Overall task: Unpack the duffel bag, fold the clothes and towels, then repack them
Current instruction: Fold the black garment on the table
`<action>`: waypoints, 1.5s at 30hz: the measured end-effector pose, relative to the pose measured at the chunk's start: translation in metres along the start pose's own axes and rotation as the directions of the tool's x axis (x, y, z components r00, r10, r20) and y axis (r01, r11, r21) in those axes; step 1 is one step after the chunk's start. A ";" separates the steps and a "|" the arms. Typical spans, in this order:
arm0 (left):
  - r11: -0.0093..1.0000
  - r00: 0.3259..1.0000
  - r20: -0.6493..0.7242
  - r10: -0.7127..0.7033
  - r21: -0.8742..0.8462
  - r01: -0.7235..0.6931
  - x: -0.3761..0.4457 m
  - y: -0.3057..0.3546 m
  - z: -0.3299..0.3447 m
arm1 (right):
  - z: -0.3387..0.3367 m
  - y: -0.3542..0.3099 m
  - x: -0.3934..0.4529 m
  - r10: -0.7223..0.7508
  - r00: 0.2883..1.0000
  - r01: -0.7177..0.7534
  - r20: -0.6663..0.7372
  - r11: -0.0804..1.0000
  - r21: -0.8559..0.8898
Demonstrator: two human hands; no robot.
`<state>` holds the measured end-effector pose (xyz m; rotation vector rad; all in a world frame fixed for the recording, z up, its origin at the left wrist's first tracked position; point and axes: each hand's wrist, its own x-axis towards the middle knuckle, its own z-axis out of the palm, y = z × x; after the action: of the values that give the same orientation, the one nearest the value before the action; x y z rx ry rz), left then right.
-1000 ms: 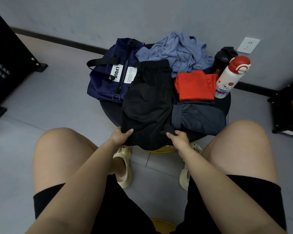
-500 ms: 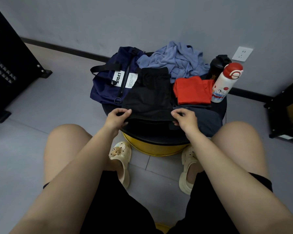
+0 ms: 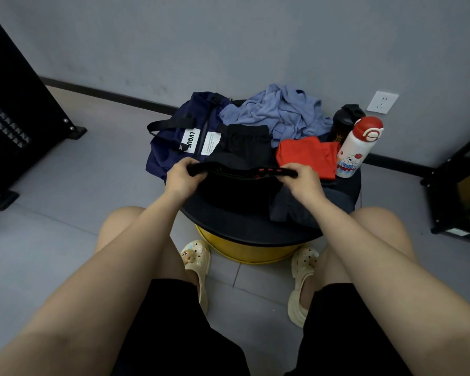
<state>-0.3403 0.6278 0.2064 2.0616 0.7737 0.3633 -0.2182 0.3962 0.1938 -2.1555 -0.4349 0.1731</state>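
Note:
Black shorts (image 3: pixel 242 147) lie on the round black table (image 3: pixel 244 226), their near end lifted and doubled back. My left hand (image 3: pixel 183 176) pinches the left corner of that raised edge. My right hand (image 3: pixel 303 179) pinches the right corner. A navy duffel bag (image 3: pixel 171 147) with white labels sits at the table's back left. A crumpled light-blue garment (image 3: pixel 280 112) is heaped behind the shorts. A folded red garment (image 3: pixel 307 154) lies to the right, and a dark grey garment (image 3: pixel 296 207) rests under my right wrist.
A white bottle with a red cap (image 3: pixel 356 147) and a black bottle (image 3: pixel 342 123) stand at the table's right rear. The table sits on a yellow base (image 3: pixel 244 251). Black racks stand at far left (image 3: pixel 14 131) and far right (image 3: pixel 461 191). My knees flank the table.
Both hands have lifted the near end of the black shorts and carried it away from me, folding it back over the rest. The table's front now shows bare.

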 end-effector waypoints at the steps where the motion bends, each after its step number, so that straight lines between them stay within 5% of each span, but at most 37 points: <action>1: 1.000 1.000 -0.025 0.004 0.006 -0.004 0.003 0.002 -0.003 | -0.003 -0.003 0.005 -0.024 1.000 0.024 -0.017 1.000 0.001; 4: 1.000 0.997 -0.071 0.021 -0.015 -0.022 0.013 0.005 -0.008 | -0.012 -0.008 0.020 -0.088 0.992 0.087 -0.088 0.996 -0.024; 8: 0.989 0.992 -0.057 0.113 -0.092 -0.117 0.019 0.007 -0.012 | -0.025 -0.015 0.030 -0.080 0.997 0.078 0.011 0.990 0.113; 15: 0.954 0.977 0.165 0.132 -0.288 -0.081 0.002 0.021 -0.015 | -0.044 -0.012 0.021 -0.056 0.990 0.027 0.128 0.975 0.219; 26: 0.998 0.882 0.471 0.006 0.046 -0.031 0.009 0.006 -0.017 | -0.044 0.005 0.035 0.123 0.907 -0.129 0.402 0.992 -0.012; 30: 0.976 0.904 0.427 0.007 0.192 -0.099 0.030 0.009 -0.007 | -0.037 0.010 0.047 0.230 0.882 -0.203 0.412 0.973 -0.108; 35: 0.988 0.942 0.333 -0.029 0.153 -0.024 0.062 0.019 0.014 | -0.030 0.013 0.077 0.299 0.892 -0.251 0.340 0.951 -0.179; 41: 0.978 0.894 0.399 -0.205 0.041 0.206 0.107 0.024 0.043 | -0.017 0.017 0.115 0.331 0.913 -0.235 0.241 0.906 -0.353; 45: 0.977 0.952 0.245 -0.182 0.157 0.147 0.130 0.007 0.065 | 0.001 0.038 0.131 0.362 0.914 -0.294 0.183 0.902 -0.317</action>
<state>-0.2051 0.6679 0.1709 2.0999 0.8218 -0.0541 -0.0871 0.4251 0.1671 -2.4945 -0.2320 0.5993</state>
